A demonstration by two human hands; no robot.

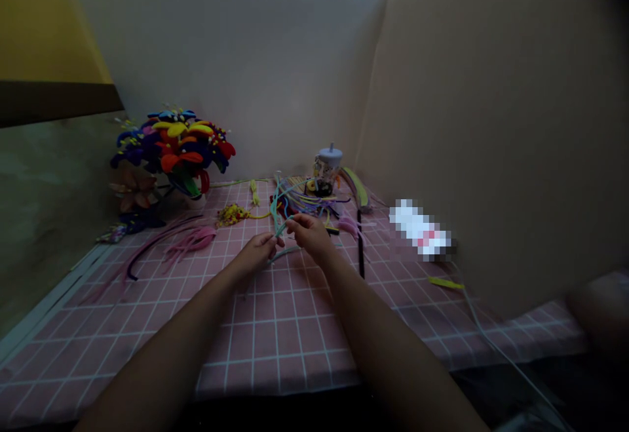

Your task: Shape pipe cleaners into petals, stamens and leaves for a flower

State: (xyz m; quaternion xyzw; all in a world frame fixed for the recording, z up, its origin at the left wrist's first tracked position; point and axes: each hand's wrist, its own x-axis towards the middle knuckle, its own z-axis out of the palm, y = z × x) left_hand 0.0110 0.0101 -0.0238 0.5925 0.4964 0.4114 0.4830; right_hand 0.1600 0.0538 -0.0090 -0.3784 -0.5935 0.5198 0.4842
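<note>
- Our left hand and right hand meet above the near middle of the desk, which has a pink cover with a white grid.
- Between them is a pale teal chenille stem, thin and fuzzy, held just above the desk. One length rises towards the far side and another curves low towards the near left.
- The left fingers are curled and closed in a pinch on the stem. The right fingers are also drawn in on it, with only a narrow space between the two hands. The exact finger contact is too small to make out.
- A close pinch with the hands near each other seems the sound way to handle this stem: it gives firm control over the wire and limits wobble in the free ends.
- Far beyond the hands lies a tangled pile of thin multicoloured chenille stems, beside a clear plastic cup with a grey lid.
- To the left are a loose bundle of pink chenille stems and a bouquet of bright felt flowers.
- To the right lies a straight black chenille stem.
</note>
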